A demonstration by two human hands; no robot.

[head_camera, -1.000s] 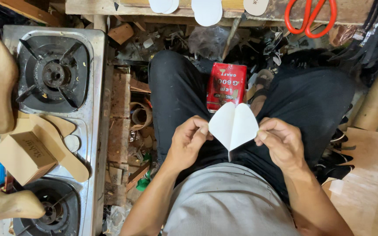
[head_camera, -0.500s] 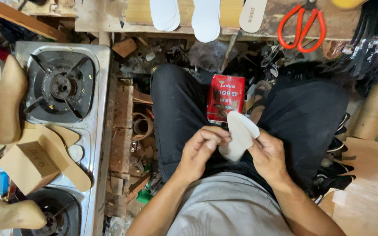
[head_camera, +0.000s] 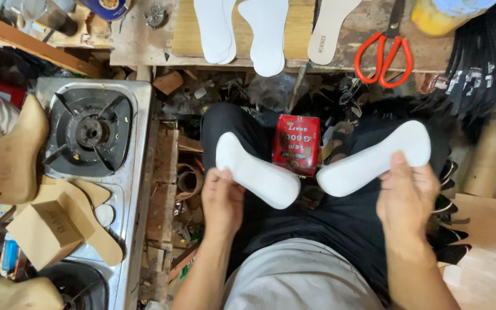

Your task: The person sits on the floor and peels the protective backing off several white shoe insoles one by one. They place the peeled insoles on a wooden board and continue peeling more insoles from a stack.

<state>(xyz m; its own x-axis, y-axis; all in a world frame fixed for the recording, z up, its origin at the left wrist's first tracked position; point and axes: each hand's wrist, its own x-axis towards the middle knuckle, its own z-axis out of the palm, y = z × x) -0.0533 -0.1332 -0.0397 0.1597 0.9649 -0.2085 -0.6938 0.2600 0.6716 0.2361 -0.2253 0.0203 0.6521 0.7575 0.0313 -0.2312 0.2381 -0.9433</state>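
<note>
Since half second ago, folded white piece now parted: we hold two white insoles apart over our lap. Our left hand (head_camera: 223, 202) pinches left insole (head_camera: 256, 170) by edge; our right hand (head_camera: 407, 195) grips right insole (head_camera: 372, 159), flat faces up, as if for comparing. Both smooth, thin, foot-shaped. Red can (head_camera: 297, 144) between them, beyond knees. Far bench (head_camera: 144, 40) holds more insoles (head_camera: 268, 31), red scissors (head_camera: 384, 49). Steel gas stove (head_camera: 90, 135) left.

White insole (head_camera: 256, 170) in left hand (head_camera: 223, 201), another insole (head_camera: 373, 159) in right hand (head_camera: 407, 195).
</note>
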